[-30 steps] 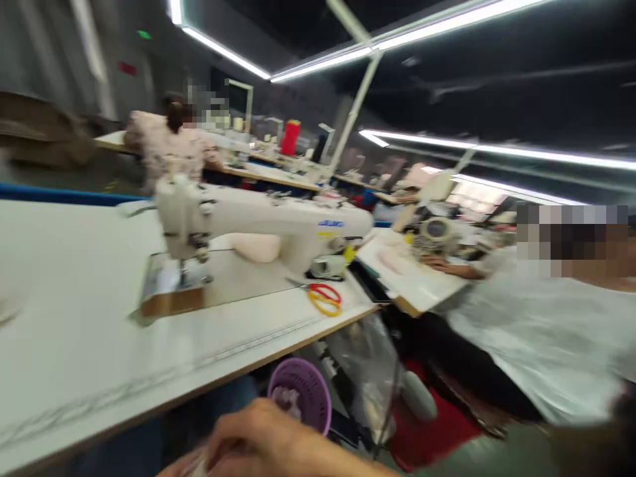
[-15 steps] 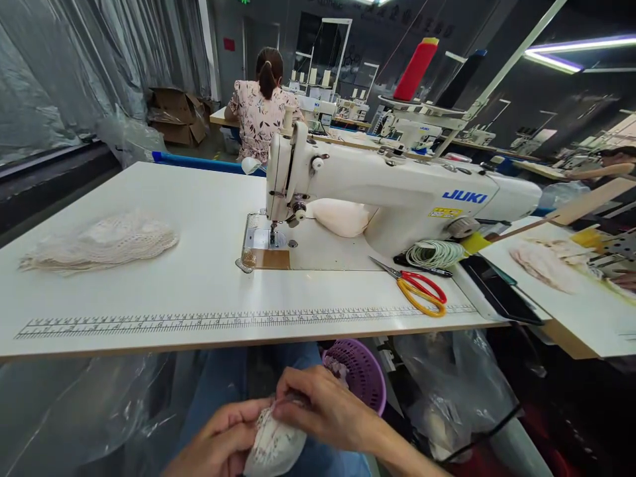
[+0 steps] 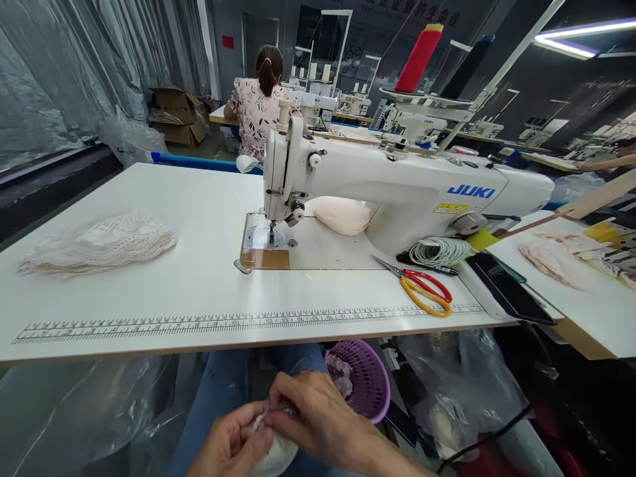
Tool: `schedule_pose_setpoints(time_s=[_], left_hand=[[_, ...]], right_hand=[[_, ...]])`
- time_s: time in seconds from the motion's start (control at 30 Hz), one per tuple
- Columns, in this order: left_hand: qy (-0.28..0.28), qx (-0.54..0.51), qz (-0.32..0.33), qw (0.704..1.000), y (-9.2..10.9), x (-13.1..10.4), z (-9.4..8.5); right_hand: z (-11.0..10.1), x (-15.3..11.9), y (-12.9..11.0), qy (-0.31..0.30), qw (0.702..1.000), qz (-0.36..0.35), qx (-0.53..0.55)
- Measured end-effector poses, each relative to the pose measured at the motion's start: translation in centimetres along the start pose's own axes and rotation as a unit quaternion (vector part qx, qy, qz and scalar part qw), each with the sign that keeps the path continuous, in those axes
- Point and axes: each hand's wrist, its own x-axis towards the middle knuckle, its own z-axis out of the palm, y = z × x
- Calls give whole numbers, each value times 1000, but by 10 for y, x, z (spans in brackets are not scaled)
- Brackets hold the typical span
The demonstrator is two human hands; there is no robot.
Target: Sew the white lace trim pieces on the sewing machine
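Low in the view, over the lap, my left hand [image 3: 233, 440] is closed on the left side of a small white fabric piece [image 3: 278, 456]. My right hand [image 3: 318, 417] pinches the upper edge of the same piece, its fingertips close to my left fingers. Both hands hide much of the fabric. Beyond the table's front edge stands a white sewing machine [image 3: 397, 175], its needle area free of fabric. A stack of cream lace pieces [image 3: 104, 242] lies on the white table [image 3: 199, 285] at the left.
Scissors [image 3: 424, 291], a coil of pale cord [image 3: 440, 252] and a black phone [image 3: 509, 288] lie at the table's right. A purple basket [image 3: 372, 381] stands below, right of my knees. A person [image 3: 263, 106] sits ahead, back turned. Plastic bags [image 3: 462, 391] hang at lower right.
My hands and the fabric have moved slightly down, and my left hand covers more of the piece. The view has shifted a little.
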Motion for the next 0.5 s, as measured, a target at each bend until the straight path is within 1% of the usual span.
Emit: schedule_pose_setpoints(time_s=[0.07,0.2,0.3,0.4,0.5], left_hand=[[3,8,-2,1000,-3,1,-3],[7,36,-27,999,-4,-1,-9],[0,53,-28,998,-6,-2,-10],[-17,59,-17,998,-10,0,-10],[-25,65,-16,997,-16,1,-12]], right_hand=[[-2,-1,2,-12,1000,-2,15],[-9,-5,7,-32,998,-7,53],[-9,-9,13,-38,997,-20,67],[-5,-10,17,-35,996,-40,70],[-3,-10,20,-24,996,-37,71]])
